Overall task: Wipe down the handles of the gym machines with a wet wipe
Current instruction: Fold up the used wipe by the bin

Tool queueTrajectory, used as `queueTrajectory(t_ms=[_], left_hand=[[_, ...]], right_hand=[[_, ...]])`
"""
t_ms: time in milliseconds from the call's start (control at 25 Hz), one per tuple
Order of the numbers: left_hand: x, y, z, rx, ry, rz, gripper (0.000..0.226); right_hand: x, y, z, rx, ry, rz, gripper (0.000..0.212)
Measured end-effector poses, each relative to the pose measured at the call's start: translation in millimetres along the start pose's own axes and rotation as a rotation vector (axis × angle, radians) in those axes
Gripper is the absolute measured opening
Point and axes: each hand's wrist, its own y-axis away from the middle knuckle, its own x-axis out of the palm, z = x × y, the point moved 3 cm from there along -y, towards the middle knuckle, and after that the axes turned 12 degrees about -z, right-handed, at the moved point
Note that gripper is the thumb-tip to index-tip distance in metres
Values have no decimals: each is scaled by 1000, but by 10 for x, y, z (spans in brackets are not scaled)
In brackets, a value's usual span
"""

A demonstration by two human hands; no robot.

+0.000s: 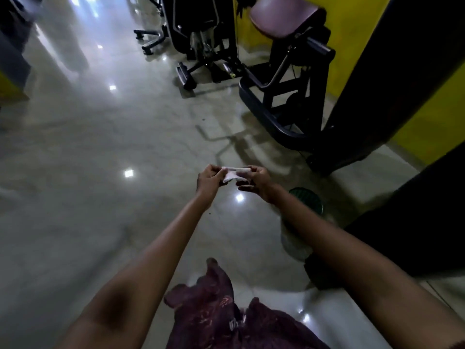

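While both hands hold out front, wet wipe (232,174) stretches between fingers: left hand (209,180) pinches one end, right hand (256,181) other. Gym machine (289,96) beyond fingers, well apart. No handle touched; wiping seemingly all ahead.

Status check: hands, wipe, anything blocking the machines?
Left hand and right hand both pinch the wet wipe. No handle touched yet. Nearest machine ahead right, floor between open.
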Motion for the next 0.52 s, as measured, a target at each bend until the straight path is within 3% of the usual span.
queueTrajectory(t_ms=[80,200,280,360,520], left_hand=[[251,-358,-51,22,-23,68,13],[670,-821,-153,-19,-9,255,11],[976,-1110,-230,-61,-93,444,10],[1262,-1365,-257,8,-257,581,18],[1797,-1603,-381,116,-373,685,15]], right_hand=[[-86,-342,89,-9,-17,-78,3],[-201,-742,231,-10,-62,-238,15],[-286,-988,329,6,-111,-374,1],[-397,-1158,410,24,-133,-501,11],[-643,-1359,455,60,-300,-703,5]])
